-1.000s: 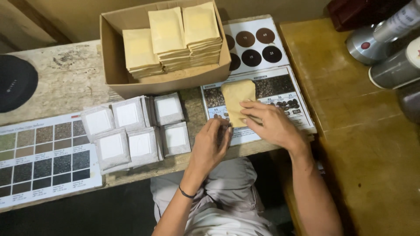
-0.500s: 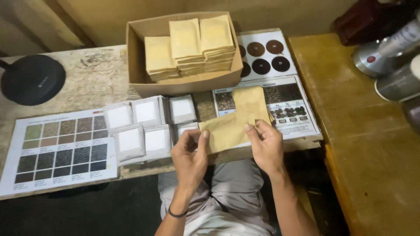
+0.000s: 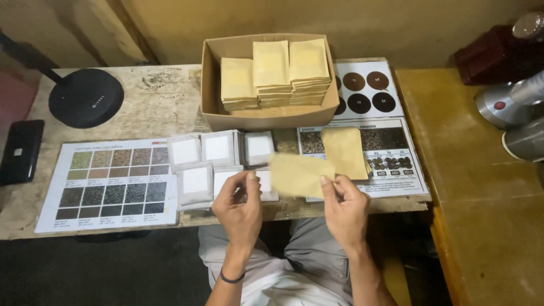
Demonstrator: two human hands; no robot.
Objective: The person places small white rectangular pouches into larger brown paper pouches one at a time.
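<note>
In the head view, the right hand [image 3: 343, 207] pinches the lower right corner of a flat tan kraft-paper pouch [image 3: 300, 174] between thumb and fingertips, holding it just above the front edge of the worn wooden bench [image 3: 113, 113]. The left hand [image 3: 241, 207] is raised beside it with fingers curled loosely together, its fingertips at a small white filter sachet [image 3: 262, 182] by the pouch's left edge; whether it grips the sachet cannot be told. A second tan pouch [image 3: 345, 152] lies flat on a printed sheet of bean pictures [image 3: 391, 164], just behind the held one. To the left, more white square sachets [image 3: 204, 156] lie in overlapping rows, near a laminated chart of colour swatches [image 3: 113, 181]. Behind them stands an open cardboard box [image 3: 266, 116] with three stacks of tan pouches [image 3: 272, 71]. A round black lamp base [image 3: 85, 97] sits at the far left.
</note>
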